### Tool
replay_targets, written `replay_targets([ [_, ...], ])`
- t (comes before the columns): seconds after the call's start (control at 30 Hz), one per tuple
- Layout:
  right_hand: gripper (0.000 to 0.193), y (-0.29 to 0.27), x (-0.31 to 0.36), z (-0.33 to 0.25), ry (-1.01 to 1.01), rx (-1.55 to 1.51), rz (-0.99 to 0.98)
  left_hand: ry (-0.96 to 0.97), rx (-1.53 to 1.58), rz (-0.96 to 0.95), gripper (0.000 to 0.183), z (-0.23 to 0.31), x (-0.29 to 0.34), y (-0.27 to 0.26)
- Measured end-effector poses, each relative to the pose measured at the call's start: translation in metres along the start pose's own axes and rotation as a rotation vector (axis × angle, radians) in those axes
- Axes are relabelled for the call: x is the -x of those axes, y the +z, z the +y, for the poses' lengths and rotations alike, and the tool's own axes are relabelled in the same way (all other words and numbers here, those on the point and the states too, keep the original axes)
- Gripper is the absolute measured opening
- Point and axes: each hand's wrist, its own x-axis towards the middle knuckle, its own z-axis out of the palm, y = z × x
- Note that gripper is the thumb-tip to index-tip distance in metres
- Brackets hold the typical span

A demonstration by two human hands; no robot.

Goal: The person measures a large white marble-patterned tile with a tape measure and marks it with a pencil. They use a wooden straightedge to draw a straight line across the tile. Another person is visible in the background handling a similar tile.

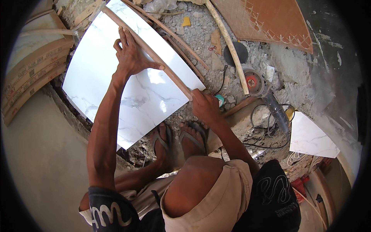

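Note:
A large white marble-patterned tile [154, 92] lies tilted in front of my feet. A long narrow wooden strip [148, 50] runs across it from the far left corner toward the near right edge. My left hand [131, 56] is open on the tile, fingertips and outstretched thumb pressing against the strip. At the strip's near end, my right hand [206, 106] is closed, with thumb and fingers on the wood at the tile's edge. Its curled fingers are partly hidden. A round teal object [220, 100] sits just beside that hand.
An angle grinder [266, 96] with a cord rests on the rubble at right, near a dark disc [235, 53] and a wooden stick [228, 42]. A smaller white tile piece [313, 135] is farther right. Stacked tile boxes [34, 73] stand left; a brown tile [266, 23] lies far.

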Motion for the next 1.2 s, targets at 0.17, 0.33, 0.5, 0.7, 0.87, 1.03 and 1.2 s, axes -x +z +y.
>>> replay_targets([
  [0.17, 0.011, -0.005, 0.009, 0.002, -0.004, 0.003, -0.015, 0.009, 0.026, 0.013, 0.179, 0.0, -0.001, 0.001],
  [0.33, 0.007, -0.007, 0.028, 0.003, 0.037, 0.053, -0.032, -0.011, 0.018, 0.003, 0.18, 0.003, -0.002, -0.003],
  [0.5, 0.005, -0.032, 0.053, 0.006, 0.015, 0.099, -0.02, -0.007, -0.009, 0.001, 0.179, 0.001, 0.0, 0.0],
  [0.7, 0.007, -0.019, 0.038, 0.001, 0.045, -0.031, 0.045, -0.005, -0.049, -0.019, 0.179, 0.002, -0.002, 0.001],
  [0.87, 0.006, -0.015, 0.041, 0.002, 0.05, 0.015, 0.028, 0.019, 0.004, 0.029, 0.179, -0.003, 0.0, 0.005],
  [1.03, 0.008, -0.006, 0.026, 0.004, 0.014, -0.045, 0.027, 0.02, 0.037, 0.034, 0.179, -0.002, -0.001, 0.006],
  [1.2, 0.008, -0.014, 0.034, 0.001, 0.037, -0.013, 0.014, 0.005, 0.039, 0.023, 0.18, -0.001, 0.0, 0.001],
])
